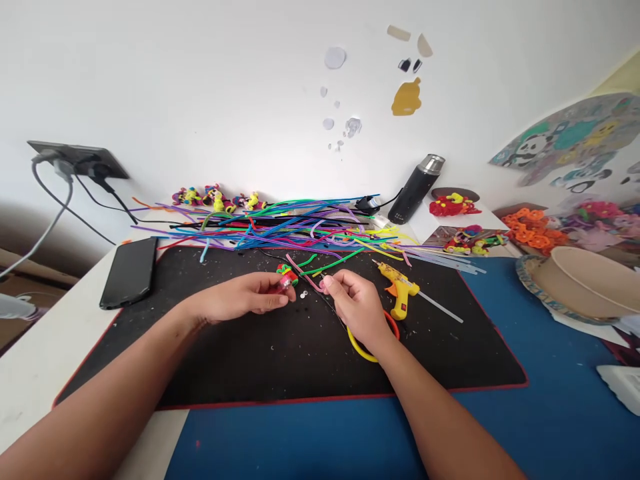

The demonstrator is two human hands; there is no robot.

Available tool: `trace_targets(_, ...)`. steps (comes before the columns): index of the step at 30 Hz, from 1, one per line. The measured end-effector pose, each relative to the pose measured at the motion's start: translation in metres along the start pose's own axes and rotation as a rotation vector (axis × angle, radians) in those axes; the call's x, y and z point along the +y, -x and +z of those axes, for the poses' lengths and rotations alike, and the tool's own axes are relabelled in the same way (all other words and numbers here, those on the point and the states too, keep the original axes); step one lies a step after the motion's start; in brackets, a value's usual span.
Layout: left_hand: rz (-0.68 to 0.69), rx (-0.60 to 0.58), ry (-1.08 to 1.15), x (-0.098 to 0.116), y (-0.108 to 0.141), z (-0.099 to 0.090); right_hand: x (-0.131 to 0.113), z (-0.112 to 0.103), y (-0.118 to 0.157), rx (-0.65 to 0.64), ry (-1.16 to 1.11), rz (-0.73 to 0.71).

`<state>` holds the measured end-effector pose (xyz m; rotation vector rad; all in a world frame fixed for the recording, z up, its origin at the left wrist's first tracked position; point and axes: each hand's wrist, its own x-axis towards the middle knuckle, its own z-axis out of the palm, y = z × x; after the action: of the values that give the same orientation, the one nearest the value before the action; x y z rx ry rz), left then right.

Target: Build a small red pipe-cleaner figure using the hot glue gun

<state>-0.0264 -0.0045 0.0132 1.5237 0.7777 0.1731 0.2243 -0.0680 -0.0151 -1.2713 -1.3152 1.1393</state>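
Note:
My left hand (245, 295) is closed around a small red and green fuzzy figure (287, 272), which pokes out past the fingertips. Part of that figure is hidden by the fingers. Thumb and fingers of my right hand (359, 307) pinch the lower end of a pink pipe cleaner (300, 268) that slants up to the left. Two small white discs (303, 294) lie on the black mat (225, 367) between the hands. Partly under my right wrist is a yellow and orange-red ring (361, 351). To the right rests a yellow glue gun (400, 290) with a clear glue stick.
Many coloured pipe cleaners (280, 227) lie heaped along the wall, with several small figures (214, 198) behind. A black phone (129, 273) is at the left, a dark flask (416, 190) at the back right. A beige bowl (595, 283) stands farther right.

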Motion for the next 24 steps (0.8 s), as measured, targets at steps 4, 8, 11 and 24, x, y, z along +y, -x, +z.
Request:
trace_targets(4, 0.018, -0.038, 0.029, 0.016, 0.005, 0.022, 0.001, -0.001, 0.002, -0.122, 0.018, 0.018)
trace_targets(8, 0.026, -0.004, 0.097, 0.015, -0.002, 0.04, -0.001, 0.0, 0.005, -0.245, 0.044, 0.027)
trace_targets(11, 0.01, -0.009, 0.158, 0.01, -0.008, 0.047, -0.003, 0.001, 0.005, -0.252, 0.047, 0.039)
trace_targets(24, 0.039, 0.721, -0.619, 0.006, -0.002, -0.007, -0.01, -0.003, -0.002, -0.108, -0.217, 0.126)
